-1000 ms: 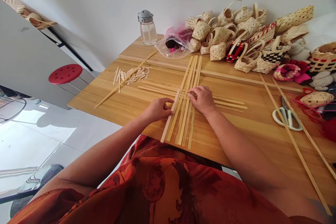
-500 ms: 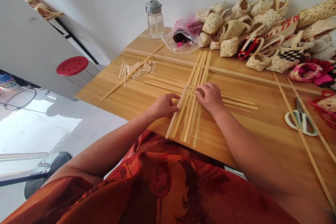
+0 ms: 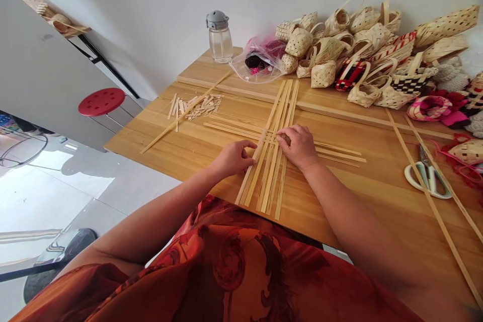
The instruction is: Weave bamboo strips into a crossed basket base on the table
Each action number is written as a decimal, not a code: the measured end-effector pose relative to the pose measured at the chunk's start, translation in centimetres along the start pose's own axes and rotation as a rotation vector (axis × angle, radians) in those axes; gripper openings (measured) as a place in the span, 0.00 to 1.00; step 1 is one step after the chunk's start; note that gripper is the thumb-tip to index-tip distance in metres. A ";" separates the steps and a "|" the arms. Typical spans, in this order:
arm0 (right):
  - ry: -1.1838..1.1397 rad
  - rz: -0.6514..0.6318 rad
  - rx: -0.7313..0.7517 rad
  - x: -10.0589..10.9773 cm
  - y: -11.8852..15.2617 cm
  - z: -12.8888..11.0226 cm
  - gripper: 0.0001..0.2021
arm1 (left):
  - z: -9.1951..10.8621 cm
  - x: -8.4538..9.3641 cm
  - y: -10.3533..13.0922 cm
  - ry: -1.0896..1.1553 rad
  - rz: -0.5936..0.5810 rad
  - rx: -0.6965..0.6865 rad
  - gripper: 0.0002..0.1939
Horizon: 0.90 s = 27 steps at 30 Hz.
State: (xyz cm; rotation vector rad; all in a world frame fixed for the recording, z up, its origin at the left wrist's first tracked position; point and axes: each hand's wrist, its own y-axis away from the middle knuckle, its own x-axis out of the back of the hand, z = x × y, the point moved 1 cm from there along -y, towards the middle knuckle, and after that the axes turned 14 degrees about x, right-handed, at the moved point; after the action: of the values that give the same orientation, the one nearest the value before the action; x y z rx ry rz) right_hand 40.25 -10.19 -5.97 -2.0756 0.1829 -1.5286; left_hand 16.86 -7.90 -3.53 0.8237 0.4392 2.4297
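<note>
Left hand (image 3: 233, 159): thumb and forefinger apart, fingertips touching the outermost pale strip (image 3: 247, 177). Right hand (image 3: 300, 146): fingertips close together on the woven crossing (image 3: 270, 139); whether they pinch, cannot tell. Crossing: between the hands, flat on wooden table (image 3: 350, 201). Beyond: offcuts (image 3: 206, 106), lidded bottle (image 3: 220, 44), small woven baskets (image 3: 323, 75). Right side: scissors (image 3: 431, 181), beneath a long strip (image 3: 433, 207).

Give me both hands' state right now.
Left hand: partly closed, fingertips on the outermost strip.
Right hand: fingers curled at the strip crossing; grip cannot be told.
</note>
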 end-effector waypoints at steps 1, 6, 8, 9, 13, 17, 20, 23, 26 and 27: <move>-0.003 0.000 -0.001 0.0 0.0 0.0 0.09 | 0.0 0.0 0.0 0.003 -0.004 0.008 0.21; -0.011 0.007 0.004 0.0 0.0 0.1 0.09 | 0.4 0.0 -0.1 0.031 -0.023 0.041 0.22; -0.013 0.008 0.003 0.0 0.0 0.1 0.08 | 0.5 0.0 0.0 0.041 -0.029 0.046 0.22; -0.017 0.007 0.001 0.0 0.0 0.0 0.08 | 0.5 0.1 0.0 0.044 -0.033 0.048 0.22; -0.028 0.003 -0.002 0.0 0.0 0.0 0.08 | 0.4 0.3 0.0 0.040 -0.053 0.041 0.22; -0.031 -0.008 0.011 -0.1 0.1 0.2 0.07 | 1.0 0.7 -0.5 0.082 -0.047 0.027 0.22; -0.032 -0.014 0.015 -0.1 0.1 0.3 0.07 | 2.5 1.1 -1.8 0.127 -0.017 0.005 0.21; -0.028 -0.009 0.006 0.0 0.1 0.1 0.07 | 4.7 1.5 -4.2 0.134 0.018 -0.046 0.20; -0.026 -0.003 -0.002 0.1 0.1 0.0 0.07 | 7.3 1.9 -7.5 0.137 0.070 -0.071 0.19; -0.029 -0.002 -0.001 0.1 0.1 0.0 0.07 | 8.1 1.9 -8.6 0.126 0.093 -0.073 0.19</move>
State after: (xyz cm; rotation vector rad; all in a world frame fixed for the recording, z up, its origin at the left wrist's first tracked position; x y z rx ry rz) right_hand 40.32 -10.30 -5.94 -2.0979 0.1714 -1.4993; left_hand 23.95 1.21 -0.43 0.6760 0.3645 2.5770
